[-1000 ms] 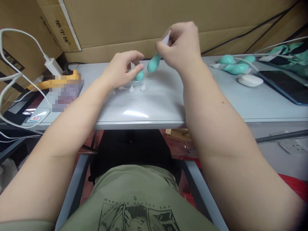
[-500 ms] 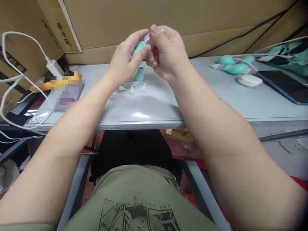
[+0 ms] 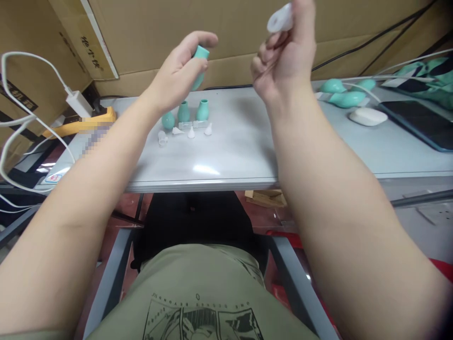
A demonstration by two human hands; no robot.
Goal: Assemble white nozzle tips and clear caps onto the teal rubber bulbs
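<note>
My left hand (image 3: 180, 66) is closed around a teal rubber bulb (image 3: 201, 59), its open neck pointing up. Raised higher and well to the right, my right hand (image 3: 286, 56) pinches a translucent white plastic nozzle piece (image 3: 279, 19). The two parts are apart. On the table below my left hand are more teal bulbs: one upright (image 3: 203, 111), a second upright (image 3: 183, 112), and a rounded one (image 3: 168, 121). In front of them lie small white cone tips (image 3: 191, 132), clear plastic pieces (image 3: 201, 124) and a short clear cylinder (image 3: 162, 138).
At the right are more teal bulbs (image 3: 348, 99), a white rounded case (image 3: 368, 116) and a dark phone (image 3: 421, 125). A yellow object (image 3: 81, 122) and a white charger (image 3: 78, 103) with cables are at the left. A cardboard wall (image 3: 226, 42) closes off the table's back.
My hands have separated. The nozzle piece has come away from the teal bulb and moved up and right in my right hand, while the bulb stays in my left.
</note>
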